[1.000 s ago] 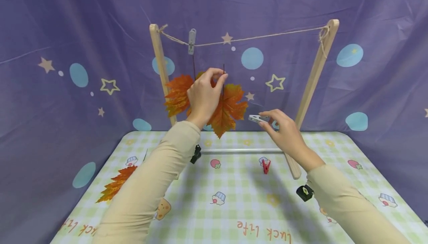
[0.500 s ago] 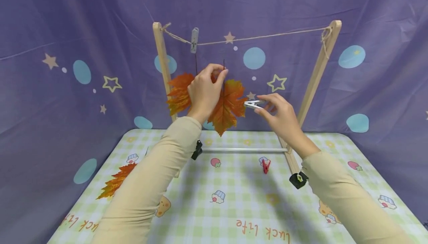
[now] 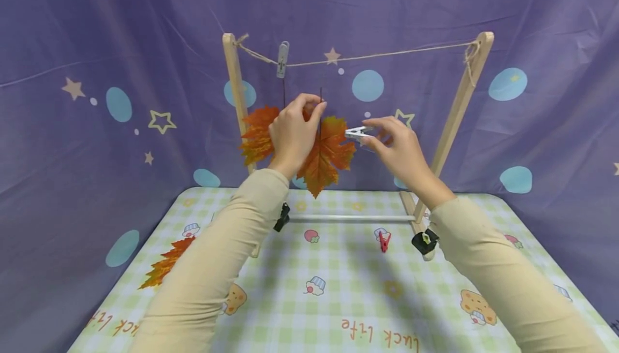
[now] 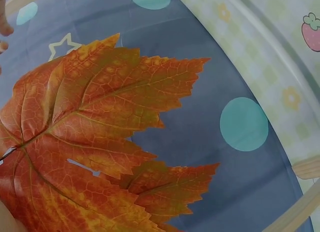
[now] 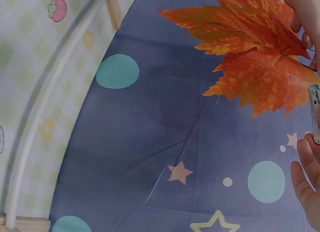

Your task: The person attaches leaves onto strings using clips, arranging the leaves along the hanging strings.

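Here our left hand (image 3: 294, 135) pinches the maple leaf's (image 3: 328, 154) stem (image 3: 321, 92), our right hand (image 3: 400, 148) a pale clothespin (image 3: 355, 132); a second leaf (image 3: 166, 264) lies near the table's (image 3: 358, 267) left edge!

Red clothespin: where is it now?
In the head view, the red clothespin is on the tablecloth right of centre, in front of the white rod, left of the right wooden foot.

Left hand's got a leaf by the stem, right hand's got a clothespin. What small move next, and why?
Probably raise the left hand until the stem of the leaf meets the string, right of the grey peg clipped there. In the head view the stem's tip shows below the string, and the right hand holds the clothespin, also below it.
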`<state>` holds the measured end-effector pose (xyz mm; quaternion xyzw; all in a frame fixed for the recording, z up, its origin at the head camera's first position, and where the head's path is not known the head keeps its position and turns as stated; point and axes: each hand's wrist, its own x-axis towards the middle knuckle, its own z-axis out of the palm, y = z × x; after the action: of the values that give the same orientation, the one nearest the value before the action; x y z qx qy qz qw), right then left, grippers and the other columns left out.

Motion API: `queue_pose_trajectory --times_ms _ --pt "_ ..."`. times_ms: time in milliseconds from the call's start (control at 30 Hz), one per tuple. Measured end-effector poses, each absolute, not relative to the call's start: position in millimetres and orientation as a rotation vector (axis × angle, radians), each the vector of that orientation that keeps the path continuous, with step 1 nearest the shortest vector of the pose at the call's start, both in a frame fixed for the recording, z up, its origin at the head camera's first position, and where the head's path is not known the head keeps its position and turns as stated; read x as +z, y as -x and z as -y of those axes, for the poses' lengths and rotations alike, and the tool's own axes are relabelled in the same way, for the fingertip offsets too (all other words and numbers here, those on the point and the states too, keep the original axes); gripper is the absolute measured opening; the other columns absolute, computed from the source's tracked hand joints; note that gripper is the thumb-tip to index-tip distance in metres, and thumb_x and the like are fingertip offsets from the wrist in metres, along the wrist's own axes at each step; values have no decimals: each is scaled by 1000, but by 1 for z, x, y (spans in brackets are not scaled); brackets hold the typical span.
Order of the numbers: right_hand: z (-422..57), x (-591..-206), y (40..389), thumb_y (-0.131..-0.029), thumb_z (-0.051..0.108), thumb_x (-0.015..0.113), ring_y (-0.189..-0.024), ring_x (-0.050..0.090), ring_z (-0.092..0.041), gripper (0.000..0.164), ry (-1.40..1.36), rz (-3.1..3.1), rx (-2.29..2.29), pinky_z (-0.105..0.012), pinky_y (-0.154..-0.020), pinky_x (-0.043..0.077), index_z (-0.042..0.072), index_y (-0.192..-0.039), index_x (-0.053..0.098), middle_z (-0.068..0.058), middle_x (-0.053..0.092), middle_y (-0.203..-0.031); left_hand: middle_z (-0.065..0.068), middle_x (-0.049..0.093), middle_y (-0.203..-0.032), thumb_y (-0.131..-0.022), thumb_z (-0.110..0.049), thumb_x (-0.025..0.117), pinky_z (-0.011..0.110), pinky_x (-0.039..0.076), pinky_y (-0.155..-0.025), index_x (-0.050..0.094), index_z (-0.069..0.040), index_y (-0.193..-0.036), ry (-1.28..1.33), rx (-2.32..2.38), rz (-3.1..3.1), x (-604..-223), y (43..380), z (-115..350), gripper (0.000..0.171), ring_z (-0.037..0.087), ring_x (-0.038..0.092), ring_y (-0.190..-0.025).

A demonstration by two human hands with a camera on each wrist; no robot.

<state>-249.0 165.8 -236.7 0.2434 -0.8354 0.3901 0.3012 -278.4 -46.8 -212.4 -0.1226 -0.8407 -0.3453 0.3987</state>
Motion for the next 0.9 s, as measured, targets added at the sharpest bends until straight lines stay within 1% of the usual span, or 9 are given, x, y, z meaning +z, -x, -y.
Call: queue_pose_trajectory --times_ms 167,333,433,567,633,767,900 --pt "-161 -224 252 -90 13 74 -79 62 -25 38 -597 2234 1030 -27 -68 48 3 -126 67 -14 66 -107 -8 71 -93 -97 -48 60 36 40 -64 71 -24 -111 318 -869 2138 -214 278 46 30 16 55 -63" --pt "-156 -211 255 -90 19 76 -77 64 -25 38 -552 2247 1083 -20 -60 47 7 -126 68 -11 66 -103 -8 72 -94 -97 -46 62 36 40 -63 72 -24 -110 311 -870 2130 -215 279 47 28 17 56 -64" --pt "-153 -204 255 -90 22 76 -76 63 -21 37 -537 2257 1079 -22 -59 47 10 -124 69 -8 66 -104 -6 72 -94 -97 -45 62 35 40 -60 72 -23 -111 320 -862 2128 -215 280 48 28 18 56 -63" --pt "-150 -196 257 -91 27 74 -80 60 -17 37 -542 2257 1049 -26 -64 46 12 -125 69 -5 67 -114 -4 73 -95 -97 -44 63 35 39 -57 72 -22 -111 323 -845 2125 -215 281 49 28 19 55 -60" --pt "-148 -191 260 -92 27 74 -82 59 -17 37 -555 2242 1042 -28 -66 46 11 -125 69 -5 67 -117 -5 73 -95 -96 -45 63 35 39 -58 72 -22 -111 315 -841 2130 -215 281 50 28 19 56 -62" --pt "-146 -182 264 -92 27 73 -85 60 -19 36 -576 2222 1018 -29 -69 45 9 -123 69 -6 68 -117 -5 72 -96 -97 -47 61 36 40 -61 72 -23 -113 309 -842 2146 -215 280 51 31 19 56 -63" --pt "-144 -175 266 -92 27 73 -86 61 -21 36 -590 2216 985 -30 -72 45 8 -122 70 -7 69 -115 -5 72 -96 -97 -47 61 36 40 -59 71 -23 -113 319 -847 2143 -215 281 50 31 19 55 -62"
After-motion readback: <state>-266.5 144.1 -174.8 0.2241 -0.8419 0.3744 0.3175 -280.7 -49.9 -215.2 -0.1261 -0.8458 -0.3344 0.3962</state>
